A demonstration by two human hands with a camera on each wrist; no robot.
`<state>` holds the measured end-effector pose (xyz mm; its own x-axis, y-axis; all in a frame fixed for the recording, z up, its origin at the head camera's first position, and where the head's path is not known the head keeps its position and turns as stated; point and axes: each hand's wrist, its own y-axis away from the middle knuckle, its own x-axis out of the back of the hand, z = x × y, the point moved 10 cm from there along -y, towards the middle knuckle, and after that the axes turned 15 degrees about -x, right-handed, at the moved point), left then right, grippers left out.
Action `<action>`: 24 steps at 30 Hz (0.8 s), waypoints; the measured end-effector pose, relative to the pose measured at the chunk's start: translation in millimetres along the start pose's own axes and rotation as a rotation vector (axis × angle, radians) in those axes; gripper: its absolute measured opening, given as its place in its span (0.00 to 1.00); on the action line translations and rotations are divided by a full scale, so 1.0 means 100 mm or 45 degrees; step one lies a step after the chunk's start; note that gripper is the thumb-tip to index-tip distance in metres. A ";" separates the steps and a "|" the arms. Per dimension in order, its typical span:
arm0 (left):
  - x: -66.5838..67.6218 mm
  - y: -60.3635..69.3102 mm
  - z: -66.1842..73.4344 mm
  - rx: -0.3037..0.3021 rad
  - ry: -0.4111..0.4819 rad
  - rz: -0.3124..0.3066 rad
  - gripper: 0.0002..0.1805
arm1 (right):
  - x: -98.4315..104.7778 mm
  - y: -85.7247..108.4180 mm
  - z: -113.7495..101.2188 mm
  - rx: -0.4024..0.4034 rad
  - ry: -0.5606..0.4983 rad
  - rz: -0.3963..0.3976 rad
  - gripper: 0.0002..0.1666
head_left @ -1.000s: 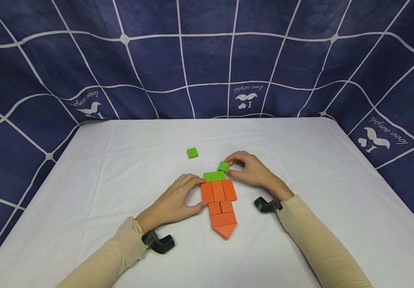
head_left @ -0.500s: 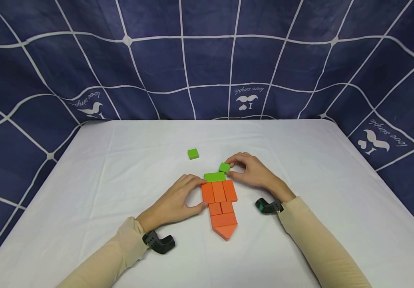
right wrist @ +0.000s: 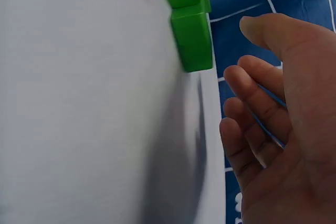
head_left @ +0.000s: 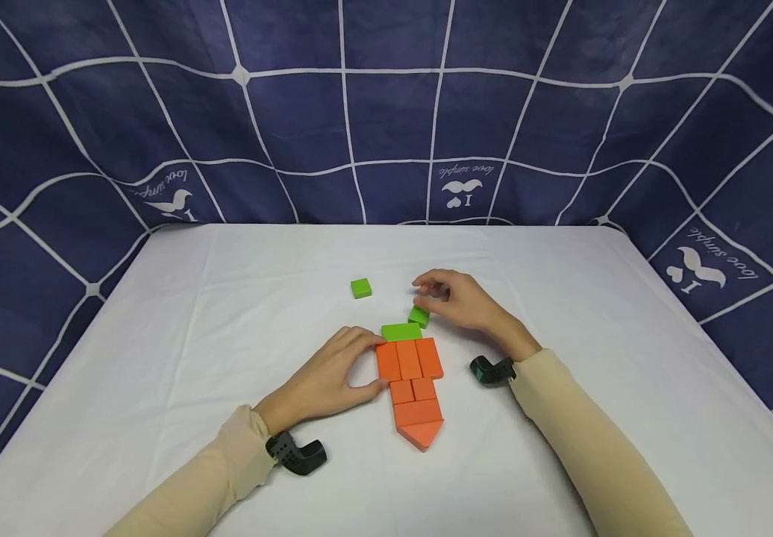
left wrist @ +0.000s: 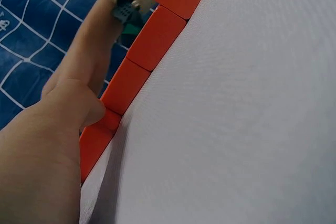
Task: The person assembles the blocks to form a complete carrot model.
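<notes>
My left hand (head_left: pixel 319 373) holds the left upright orange block (head_left: pixel 387 361) of an orange arrangement, index finger at its far corner and thumb (left wrist: pixel 94 109) at its near end. Beyond that row of orange blocks lies a green rectangular block (head_left: pixel 401 332). A small green block (head_left: pixel 418 317) touches its far right corner, set slightly askew. My right hand (head_left: pixel 460 298) hovers just behind and right of this small block, fingers loosely bent; the right wrist view shows a gap between the thumb (right wrist: pixel 257 29) and the green block (right wrist: pixel 191 40).
Another small green block (head_left: pixel 361 289) lies apart, farther back and left. Two small orange blocks, a wider orange block (head_left: pixel 417 412) and an orange triangle (head_left: pixel 421 434) extend toward me. A white cloth (head_left: pixel 259 268) covers the table; a dark blue gridded curtain (head_left: pixel 386 112) hangs behind.
My right hand has let go of the small green block and moved up and back from it. The left hand stays in place.
</notes>
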<state>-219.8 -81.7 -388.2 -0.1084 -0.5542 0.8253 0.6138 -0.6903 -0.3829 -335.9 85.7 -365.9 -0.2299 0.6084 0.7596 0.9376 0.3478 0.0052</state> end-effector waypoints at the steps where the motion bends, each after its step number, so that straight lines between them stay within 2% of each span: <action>1: 0.01 0.00 0.00 0.000 -0.002 0.001 0.31 | 0.00 -0.04 -0.05 0.017 0.016 -0.005 0.20; 5: 0.01 0.00 -0.01 0.000 -0.003 -0.002 0.31 | -0.02 -0.21 -0.23 0.058 0.093 -0.056 0.22; 11: -0.01 0.00 0.00 -0.004 0.004 -0.009 0.31 | -0.23 -0.42 -0.43 0.095 0.246 -0.188 0.24; 17: -0.01 0.00 0.01 -0.007 0.004 -0.010 0.31 | -0.41 -0.55 -0.61 0.146 0.343 -0.230 0.26; 24: 0.01 0.00 0.01 -0.022 -0.003 -0.004 0.31 | -0.56 -0.63 -0.69 0.132 0.406 -0.285 0.25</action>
<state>-219.6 -82.0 -386.7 -0.1082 -0.5507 0.8276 0.5998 -0.7001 -0.3875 -364.4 -19.7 -364.2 -0.3178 0.2631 0.9109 0.8383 0.5269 0.1403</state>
